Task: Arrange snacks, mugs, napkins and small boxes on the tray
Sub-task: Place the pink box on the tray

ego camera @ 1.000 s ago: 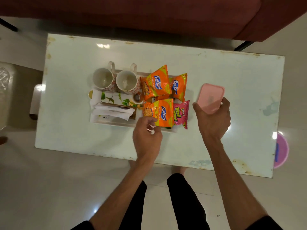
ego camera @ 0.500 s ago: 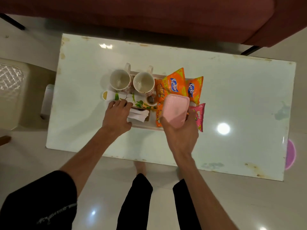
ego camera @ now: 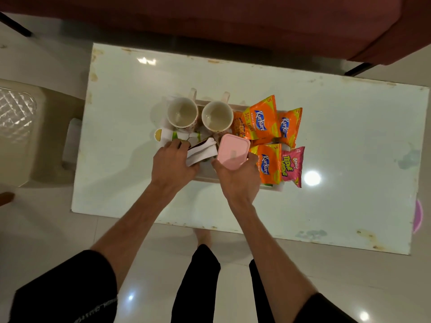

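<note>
A white tray sits mid-table. It bears two empty mugs at the back, several orange snack packets and a pink packet on the right. My right hand holds a small pink box above the tray's middle, just left of the packets. My left hand grips a stack of white napkins over the tray's left part, tilted up off it. A leaf-patterned item lies partly hidden behind that hand.
The white table has bare surface to the right of the tray and along the back. A dark red sofa runs behind it. A pale stool stands at the left, a pink-purple object on the floor at right.
My right hand carried the pink box from the table's right side to above the tray's middle. My left hand moved left onto the napkins and lifted them.
</note>
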